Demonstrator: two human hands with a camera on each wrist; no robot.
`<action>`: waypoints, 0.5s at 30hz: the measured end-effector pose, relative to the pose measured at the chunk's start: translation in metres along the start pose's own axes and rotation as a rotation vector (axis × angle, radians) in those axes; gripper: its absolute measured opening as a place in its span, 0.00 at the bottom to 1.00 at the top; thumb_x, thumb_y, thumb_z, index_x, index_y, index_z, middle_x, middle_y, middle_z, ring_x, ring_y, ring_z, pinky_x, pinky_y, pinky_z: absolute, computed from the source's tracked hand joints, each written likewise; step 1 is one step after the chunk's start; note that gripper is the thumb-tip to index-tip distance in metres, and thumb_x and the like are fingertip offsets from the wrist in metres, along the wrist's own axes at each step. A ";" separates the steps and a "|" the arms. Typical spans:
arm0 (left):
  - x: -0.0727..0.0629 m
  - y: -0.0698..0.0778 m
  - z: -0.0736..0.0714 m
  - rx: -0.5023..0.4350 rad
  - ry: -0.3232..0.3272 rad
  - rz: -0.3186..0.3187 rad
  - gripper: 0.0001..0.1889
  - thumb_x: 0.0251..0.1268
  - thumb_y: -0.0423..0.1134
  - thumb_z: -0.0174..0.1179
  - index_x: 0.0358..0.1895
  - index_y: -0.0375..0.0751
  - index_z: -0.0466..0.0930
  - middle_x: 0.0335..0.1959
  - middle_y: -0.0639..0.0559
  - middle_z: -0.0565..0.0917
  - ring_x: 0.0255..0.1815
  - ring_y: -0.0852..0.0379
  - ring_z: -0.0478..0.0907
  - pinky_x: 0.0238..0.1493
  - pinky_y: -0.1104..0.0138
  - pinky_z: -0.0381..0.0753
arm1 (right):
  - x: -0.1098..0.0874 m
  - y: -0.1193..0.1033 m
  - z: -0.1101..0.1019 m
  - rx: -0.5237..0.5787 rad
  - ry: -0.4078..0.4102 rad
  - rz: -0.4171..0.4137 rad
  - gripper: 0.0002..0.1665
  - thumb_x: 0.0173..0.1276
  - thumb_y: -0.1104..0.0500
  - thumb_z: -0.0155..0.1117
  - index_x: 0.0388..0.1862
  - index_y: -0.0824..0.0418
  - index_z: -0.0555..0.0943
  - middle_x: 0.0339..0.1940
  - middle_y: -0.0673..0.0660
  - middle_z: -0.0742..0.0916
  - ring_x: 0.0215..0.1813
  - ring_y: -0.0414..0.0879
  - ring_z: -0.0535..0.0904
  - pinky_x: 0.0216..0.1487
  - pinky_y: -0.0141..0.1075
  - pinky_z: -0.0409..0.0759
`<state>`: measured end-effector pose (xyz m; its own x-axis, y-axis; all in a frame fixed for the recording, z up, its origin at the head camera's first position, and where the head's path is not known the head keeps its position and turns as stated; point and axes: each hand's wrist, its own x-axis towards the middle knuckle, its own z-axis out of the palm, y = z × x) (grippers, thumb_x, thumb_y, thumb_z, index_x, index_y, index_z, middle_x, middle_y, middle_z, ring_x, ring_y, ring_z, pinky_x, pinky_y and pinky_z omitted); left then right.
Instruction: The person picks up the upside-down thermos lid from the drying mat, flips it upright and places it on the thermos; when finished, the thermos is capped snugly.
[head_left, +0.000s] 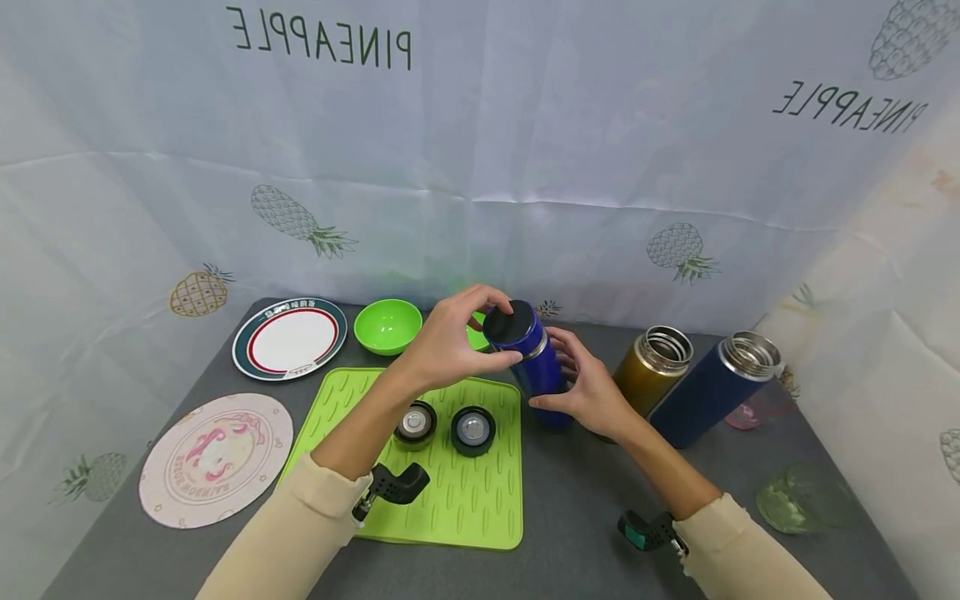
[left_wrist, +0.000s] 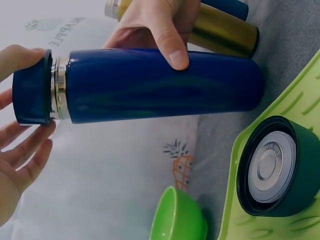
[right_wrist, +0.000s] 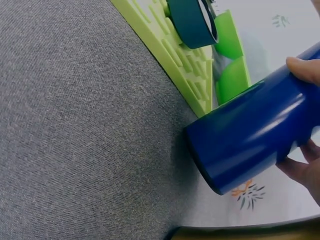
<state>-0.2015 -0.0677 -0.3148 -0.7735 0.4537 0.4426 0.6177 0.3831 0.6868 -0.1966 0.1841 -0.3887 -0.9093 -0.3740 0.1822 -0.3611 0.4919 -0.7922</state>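
Note:
A shiny blue thermos bottle point(head_left: 542, 373) stands on the dark tabletop beside the mat's right edge. My left hand point(head_left: 453, 343) grips its dark lid point(head_left: 510, 325) from above, thumb on one side and fingers on the other. Around the bottle's body curls my right hand point(head_left: 588, 385), its thumb point(left_wrist: 172, 47) lying along the blue wall in the left wrist view. A band of steel neck point(left_wrist: 60, 90) shows between lid and body. Upside down on the green mat point(head_left: 450, 508) lie two round lids, one olive-rimmed point(head_left: 415, 423) and one black point(head_left: 473, 430).
Right of the hands stand a gold bottle point(head_left: 641, 379) and a navy bottle point(head_left: 701, 404), both without lids. A clear glass point(head_left: 795, 504) is at the right front. Green bowls point(head_left: 387, 327), a rimmed plate point(head_left: 251, 350) and a pink round mat point(head_left: 217, 458) occupy the back and left.

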 end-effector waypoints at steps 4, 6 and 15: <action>0.001 0.002 0.001 0.018 0.002 -0.007 0.25 0.55 0.46 0.75 0.55 0.46 0.78 0.55 0.51 0.83 0.55 0.53 0.78 0.52 0.58 0.84 | 0.000 -0.001 -0.001 0.007 -0.006 0.003 0.59 0.54 0.62 0.82 0.80 0.50 0.59 0.75 0.65 0.74 0.73 0.68 0.73 0.69 0.68 0.72; 0.001 0.002 0.001 0.034 0.004 -0.011 0.25 0.55 0.47 0.75 0.54 0.47 0.78 0.54 0.52 0.83 0.54 0.53 0.78 0.51 0.60 0.85 | -0.001 -0.001 -0.002 0.009 -0.009 0.003 0.59 0.54 0.62 0.82 0.80 0.50 0.59 0.74 0.65 0.75 0.72 0.68 0.74 0.69 0.68 0.72; 0.002 0.007 0.003 0.128 0.033 -0.019 0.26 0.54 0.52 0.76 0.52 0.47 0.77 0.52 0.53 0.83 0.51 0.53 0.80 0.45 0.63 0.83 | -0.002 -0.001 -0.002 0.008 -0.015 -0.010 0.58 0.54 0.62 0.82 0.80 0.51 0.59 0.73 0.64 0.75 0.71 0.67 0.76 0.68 0.66 0.74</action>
<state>-0.1987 -0.0617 -0.3105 -0.7879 0.4198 0.4505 0.6146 0.4916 0.6169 -0.1953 0.1858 -0.3868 -0.9027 -0.3904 0.1812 -0.3681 0.4822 -0.7950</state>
